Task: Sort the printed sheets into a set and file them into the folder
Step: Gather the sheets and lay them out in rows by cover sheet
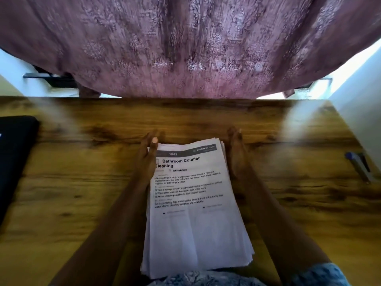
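So, sheet stack (195, 213) between grips, long axis pointing away from body; left grip (148, 159) and right grip (237, 155) straight-fingered, flanking its sides, equally near, clasping nothing.

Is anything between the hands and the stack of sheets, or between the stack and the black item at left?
Nothing visible. The left hand and right hand flank the stack of sheets at its side edges. Only bare table separates it from the black item; the pen lies far right.
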Motion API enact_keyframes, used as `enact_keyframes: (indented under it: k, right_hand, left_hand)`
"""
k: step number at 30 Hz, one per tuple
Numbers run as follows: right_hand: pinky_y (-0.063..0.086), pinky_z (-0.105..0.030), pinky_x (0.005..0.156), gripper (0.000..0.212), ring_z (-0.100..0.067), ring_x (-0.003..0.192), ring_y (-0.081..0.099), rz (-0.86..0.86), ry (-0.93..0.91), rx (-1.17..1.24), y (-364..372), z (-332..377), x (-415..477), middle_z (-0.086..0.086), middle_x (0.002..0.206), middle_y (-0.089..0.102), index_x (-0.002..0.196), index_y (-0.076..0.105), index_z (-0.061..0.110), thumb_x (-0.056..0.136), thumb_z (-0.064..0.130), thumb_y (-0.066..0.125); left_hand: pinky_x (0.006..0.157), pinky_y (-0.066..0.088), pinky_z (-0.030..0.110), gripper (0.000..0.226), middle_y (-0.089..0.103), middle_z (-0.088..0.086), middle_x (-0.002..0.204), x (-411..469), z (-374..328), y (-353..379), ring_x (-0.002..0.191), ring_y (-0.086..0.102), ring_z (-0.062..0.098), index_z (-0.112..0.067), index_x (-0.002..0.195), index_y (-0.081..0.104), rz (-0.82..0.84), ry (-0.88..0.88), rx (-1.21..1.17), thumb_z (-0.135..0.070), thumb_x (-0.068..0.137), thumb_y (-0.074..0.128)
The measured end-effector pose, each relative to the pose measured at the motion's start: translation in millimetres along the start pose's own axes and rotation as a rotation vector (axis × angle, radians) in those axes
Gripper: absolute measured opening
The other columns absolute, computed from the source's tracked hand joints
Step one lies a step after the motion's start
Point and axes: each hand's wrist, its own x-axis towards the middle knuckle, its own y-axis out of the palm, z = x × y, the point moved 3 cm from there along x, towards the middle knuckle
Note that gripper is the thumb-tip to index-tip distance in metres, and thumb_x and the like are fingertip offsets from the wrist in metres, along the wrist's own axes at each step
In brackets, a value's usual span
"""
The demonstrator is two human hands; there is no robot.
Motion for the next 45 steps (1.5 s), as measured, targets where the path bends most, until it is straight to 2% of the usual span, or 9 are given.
enact_keyframes:
  k: [3, 7, 11, 13, 16, 22, 26, 40, 45]
  right_hand:
    - [0.054, -0.032, 0.072, 0.05, -0.016, 0.076, 0.068, 0.089, -0.075, -0.088, -1, 5, 7, -0.001, 0.086, 0.07, 0.091, 0.063, 0.02, 0.1, 0.051, 0.025]
    - [0.04, -0.037, 0.102, 0.046, -0.017, 0.122, 0.048, 0.01, -0.329, -0.67, 4, 18, 34, -0.006, 0.139, 0.049, 0.137, 0.046, 0.018, 0.097, 0.041, 0.047]
    - [0.047, -0.029, 0.094, 0.028, -0.013, 0.101, 0.056, 0.344, -0.336, -0.995, 13, 20, 53, -0.011, 0.116, 0.065, 0.117, 0.064, 0.004, 0.092, 0.018, 0.061]
    - [0.043, -0.01, 0.081, 0.027, -0.012, 0.102, 0.058, 0.35, -0.308, -1.033, 8, 17, 52, -0.008, 0.117, 0.066, 0.116, 0.065, 0.006, 0.093, 0.02, 0.06]
    - [0.04, -0.015, 0.082, 0.032, -0.018, 0.11, 0.058, 0.364, -0.299, -1.018, 9, 16, 50, -0.005, 0.125, 0.062, 0.125, 0.061, 0.008, 0.097, 0.022, 0.053]
    - [0.051, -0.038, 0.085, 0.026, -0.019, 0.098, 0.06, -0.039, -0.547, -0.741, -11, 43, 36, -0.012, 0.11, 0.064, 0.118, 0.061, 0.0, 0.092, 0.004, 0.057]
    - [0.047, -0.029, 0.081, 0.055, -0.013, 0.105, 0.054, 0.028, -0.22, -0.979, -21, 19, 18, 0.006, 0.116, 0.052, 0.126, 0.054, 0.013, 0.08, 0.036, 0.074]
    - [0.034, -0.006, 0.049, 0.018, 0.002, 0.061, 0.046, -0.346, -0.199, -0.889, -57, 5, -11, 0.003, 0.08, 0.059, 0.092, 0.068, 0.005, 0.083, 0.02, 0.071]
    - [0.032, -0.022, 0.052, 0.023, -0.014, 0.058, 0.055, -0.317, -0.353, -1.17, -49, 15, -14, -0.007, 0.077, 0.068, 0.087, 0.069, 0.007, 0.095, 0.025, 0.056]
  left_hand:
    - [0.068, 0.055, 0.021, 0.043, 0.063, 0.007, 0.119, -1, 10, 1, 0.084, 0.066, 0.001, -0.02, 0.134, 0.049, 0.127, -0.019, 0.014, -0.043, 0.099, 0.042]
    - [0.078, 0.058, 0.036, 0.046, 0.057, 0.003, 0.132, 19, 13, -9, 0.102, 0.065, 0.018, -0.028, 0.137, 0.049, 0.151, 0.044, 0.184, -0.038, 0.093, 0.058]
    - [0.085, 0.053, 0.034, 0.028, 0.061, -0.009, 0.121, 31, 5, -12, 0.106, 0.062, 0.013, -0.032, 0.117, 0.062, 0.397, 0.129, 0.383, -0.036, 0.089, 0.063]
    - [0.079, 0.051, 0.029, 0.013, 0.065, -0.015, 0.106, 31, 5, -15, 0.097, 0.064, 0.009, -0.037, 0.104, 0.062, 0.382, 0.138, 0.378, -0.029, 0.094, 0.059]
    - [0.081, 0.051, 0.025, 0.017, 0.063, -0.011, 0.112, 31, 9, -14, 0.1, 0.061, 0.01, -0.031, 0.11, 0.065, 0.381, 0.164, 0.426, -0.028, 0.095, 0.058]
    - [0.103, 0.033, 0.038, 0.068, 0.043, -0.003, 0.147, 17, 4, -13, 0.131, 0.041, 0.022, -0.036, 0.142, 0.041, 0.28, 0.351, 0.691, -0.07, 0.084, 0.037]
    - [0.115, 0.013, 0.046, 0.094, 0.021, -0.001, 0.159, -22, 15, 6, 0.146, 0.015, 0.022, -0.033, 0.145, 0.037, 0.348, 0.376, 0.931, -0.089, 0.073, 0.014]
    - [0.116, 0.019, 0.049, 0.069, 0.016, 0.0, 0.16, -29, 13, 46, 0.147, 0.008, 0.021, -0.026, 0.145, 0.038, 0.269, 0.139, 0.595, -0.052, 0.085, 0.062]
    - [0.108, 0.039, 0.052, 0.079, 0.022, 0.001, 0.159, -24, 12, 35, 0.143, 0.027, 0.024, -0.027, 0.148, 0.031, 0.251, 0.115, 0.392, -0.046, 0.082, 0.07]
